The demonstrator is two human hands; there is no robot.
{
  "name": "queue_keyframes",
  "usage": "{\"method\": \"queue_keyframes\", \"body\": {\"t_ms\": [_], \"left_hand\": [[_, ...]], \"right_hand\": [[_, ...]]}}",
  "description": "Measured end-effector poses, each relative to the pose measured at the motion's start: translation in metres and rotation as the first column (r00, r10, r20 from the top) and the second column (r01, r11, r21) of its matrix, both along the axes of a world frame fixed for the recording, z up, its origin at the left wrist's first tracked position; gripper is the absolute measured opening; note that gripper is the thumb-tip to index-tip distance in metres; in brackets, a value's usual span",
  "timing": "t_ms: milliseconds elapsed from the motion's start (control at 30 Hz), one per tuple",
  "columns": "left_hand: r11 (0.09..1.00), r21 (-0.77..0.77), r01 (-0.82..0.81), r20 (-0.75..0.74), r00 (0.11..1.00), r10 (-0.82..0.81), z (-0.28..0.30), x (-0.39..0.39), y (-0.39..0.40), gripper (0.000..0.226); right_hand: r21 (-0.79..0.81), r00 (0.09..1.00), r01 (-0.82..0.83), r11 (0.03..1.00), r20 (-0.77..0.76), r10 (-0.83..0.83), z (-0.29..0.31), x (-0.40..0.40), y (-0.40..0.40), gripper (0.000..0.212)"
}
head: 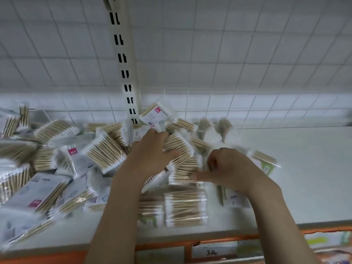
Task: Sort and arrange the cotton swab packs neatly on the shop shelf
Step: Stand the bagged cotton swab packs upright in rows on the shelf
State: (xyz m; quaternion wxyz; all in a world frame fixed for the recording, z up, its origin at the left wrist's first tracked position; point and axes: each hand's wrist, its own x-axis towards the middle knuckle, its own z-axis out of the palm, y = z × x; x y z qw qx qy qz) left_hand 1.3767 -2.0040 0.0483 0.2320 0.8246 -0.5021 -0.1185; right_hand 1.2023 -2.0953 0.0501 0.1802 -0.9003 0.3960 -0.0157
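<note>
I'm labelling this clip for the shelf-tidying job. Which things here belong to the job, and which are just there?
Job:
jumbled pile of swab packs
stacked packs at the front
pack under the left hand
packs at the right hand
shelf

Just there:
slotted upright
wire grid backing
price labels

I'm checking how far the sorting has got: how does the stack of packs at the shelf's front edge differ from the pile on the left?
The front stack lies squared up, packs flat and aligned; the left pile is jumbled, packs tilted every way. The front stack shows clear wrapping with bare sticks; many packs in the left pile show white labels with pink tags. Neither hand touches the front stack or the left pile. Both hold wooden-stick cotton swabs on the same shelf.
</note>
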Motion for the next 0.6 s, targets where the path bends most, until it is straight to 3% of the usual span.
{"method": "queue_keyframes", "body": {"t_ms": [100,233,433,533,600], "left_hand": [[0.991,-0.132,0.009,-0.069,0.997,-0.018,-0.002,0.003,0.006,0.055],[0.951,-0.307,-0.027,-0.163,0.986,-0.024,0.002,0.004,0.014,0.039],[0.901,-0.415,-0.126,-0.262,0.965,0.015,0.008,-0.009,0.016,0.043],[0.881,-0.449,-0.152,-0.324,0.946,-0.001,0.011,-0.017,0.018,0.059],[0.863,-0.479,-0.16,-0.309,0.951,0.005,0.012,-0.02,0.02,0.059]], "right_hand": [[-0.061,0.998,-0.013,0.998,-0.069,0.008,0.002,0.009,0.002,0.071],[-0.036,0.997,-0.05,0.998,-0.056,0.048,0.005,0.019,0.004,0.056],[0.118,0.997,-0.002,0.993,0.079,-0.008,0.01,0.021,0.005,0.041],[0.19,0.991,0.024,0.981,0.125,-0.048,0.013,0.022,0.004,0.051],[0.22,0.986,0.02,0.975,0.159,-0.056,0.015,0.022,0.003,0.054]]}}
